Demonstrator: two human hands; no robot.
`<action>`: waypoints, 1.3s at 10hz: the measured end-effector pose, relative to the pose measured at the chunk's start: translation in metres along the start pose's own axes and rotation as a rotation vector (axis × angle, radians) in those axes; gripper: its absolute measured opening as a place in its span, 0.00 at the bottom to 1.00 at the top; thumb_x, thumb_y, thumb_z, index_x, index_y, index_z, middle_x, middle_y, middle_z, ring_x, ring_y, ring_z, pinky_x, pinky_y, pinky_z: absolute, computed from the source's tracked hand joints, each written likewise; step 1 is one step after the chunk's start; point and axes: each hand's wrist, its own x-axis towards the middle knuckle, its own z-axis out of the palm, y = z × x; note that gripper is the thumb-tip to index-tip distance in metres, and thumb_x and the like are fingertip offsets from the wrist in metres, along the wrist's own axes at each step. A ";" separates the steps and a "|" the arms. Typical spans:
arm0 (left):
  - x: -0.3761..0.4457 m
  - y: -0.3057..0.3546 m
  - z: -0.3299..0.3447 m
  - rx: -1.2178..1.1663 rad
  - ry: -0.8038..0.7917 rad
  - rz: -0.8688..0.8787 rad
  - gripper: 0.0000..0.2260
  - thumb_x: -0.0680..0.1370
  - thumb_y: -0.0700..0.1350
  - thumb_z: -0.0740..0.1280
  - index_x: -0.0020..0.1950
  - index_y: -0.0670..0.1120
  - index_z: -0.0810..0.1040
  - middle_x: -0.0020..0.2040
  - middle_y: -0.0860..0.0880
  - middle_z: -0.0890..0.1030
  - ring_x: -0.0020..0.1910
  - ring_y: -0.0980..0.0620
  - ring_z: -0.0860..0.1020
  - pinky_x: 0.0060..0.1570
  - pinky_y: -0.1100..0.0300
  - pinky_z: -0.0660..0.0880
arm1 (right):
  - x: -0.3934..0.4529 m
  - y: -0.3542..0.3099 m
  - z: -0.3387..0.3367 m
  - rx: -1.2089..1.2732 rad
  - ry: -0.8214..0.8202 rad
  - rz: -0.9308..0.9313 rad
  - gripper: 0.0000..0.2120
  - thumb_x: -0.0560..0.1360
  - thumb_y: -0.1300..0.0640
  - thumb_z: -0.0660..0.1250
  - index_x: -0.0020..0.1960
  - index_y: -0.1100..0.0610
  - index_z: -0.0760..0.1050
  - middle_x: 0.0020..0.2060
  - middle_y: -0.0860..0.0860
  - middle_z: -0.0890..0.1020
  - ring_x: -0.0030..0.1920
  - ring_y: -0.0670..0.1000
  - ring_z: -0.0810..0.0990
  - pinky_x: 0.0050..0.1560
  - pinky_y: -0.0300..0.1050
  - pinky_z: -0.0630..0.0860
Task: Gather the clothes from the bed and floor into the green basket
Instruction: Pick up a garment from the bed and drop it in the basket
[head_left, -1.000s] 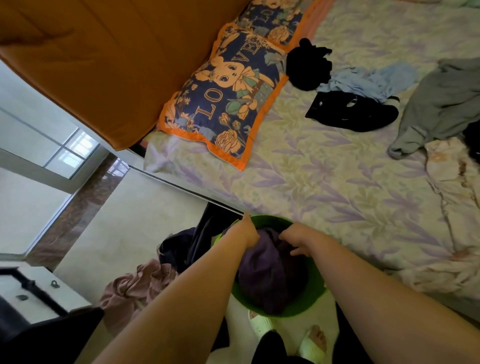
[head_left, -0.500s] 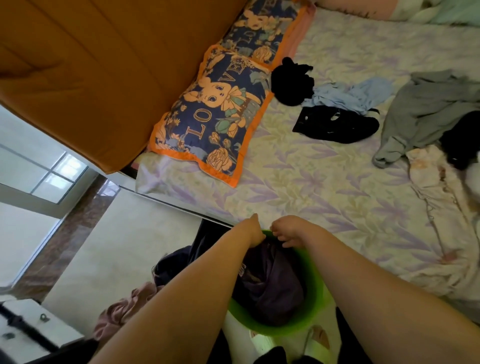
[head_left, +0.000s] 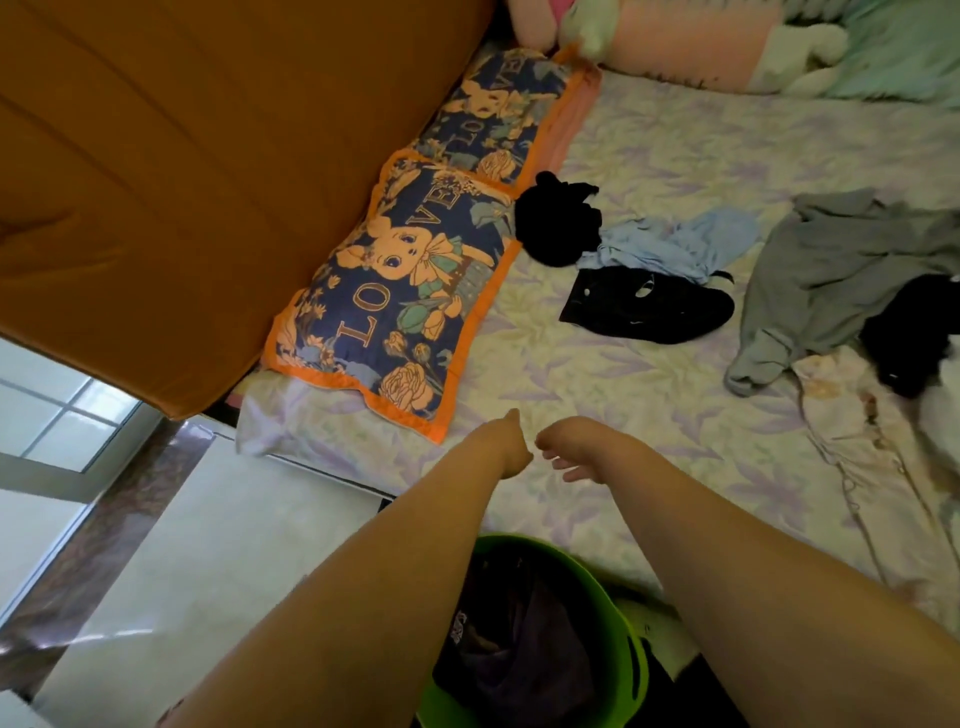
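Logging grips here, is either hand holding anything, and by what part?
Nothing is held: the left hand and right hand are both empty above the floral bedsheet.

Bare bed (head_left: 597, 395) lies ahead of both hands; pillow (head_left: 400, 291) flanks the left, grey garment (head_left: 841, 270) the right.

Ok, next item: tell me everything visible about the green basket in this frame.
The green basket is a round, bright lime tub that looks like smooth plastic, with a slot-like handle opening near its right rim. It stands upright at the bottom of the view, beside the bed, partly hidden behind the left forearm. Dark purple clothing with a small white print fills it. Neither hand touches it; the left hand and right hand are raised over the bed.
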 end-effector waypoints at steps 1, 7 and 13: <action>0.035 0.027 -0.022 -0.019 0.015 -0.018 0.34 0.83 0.48 0.60 0.80 0.44 0.41 0.75 0.39 0.64 0.69 0.39 0.70 0.64 0.50 0.70 | 0.026 -0.019 -0.035 -0.014 -0.008 -0.011 0.18 0.79 0.56 0.62 0.67 0.61 0.69 0.63 0.57 0.75 0.64 0.55 0.75 0.61 0.51 0.74; 0.322 0.157 -0.061 -0.290 0.042 -0.035 0.36 0.81 0.48 0.63 0.80 0.49 0.42 0.73 0.39 0.67 0.70 0.42 0.70 0.63 0.53 0.70 | 0.321 -0.016 -0.285 -0.411 0.276 -0.122 0.14 0.79 0.61 0.59 0.61 0.64 0.75 0.68 0.60 0.70 0.69 0.59 0.70 0.68 0.45 0.67; 0.369 0.174 -0.040 -0.994 0.004 -0.387 0.26 0.81 0.59 0.56 0.71 0.42 0.67 0.63 0.41 0.76 0.58 0.42 0.77 0.54 0.48 0.74 | 0.339 -0.033 -0.289 0.019 -0.154 -0.064 0.10 0.72 0.59 0.70 0.52 0.57 0.74 0.39 0.54 0.76 0.39 0.52 0.77 0.38 0.43 0.76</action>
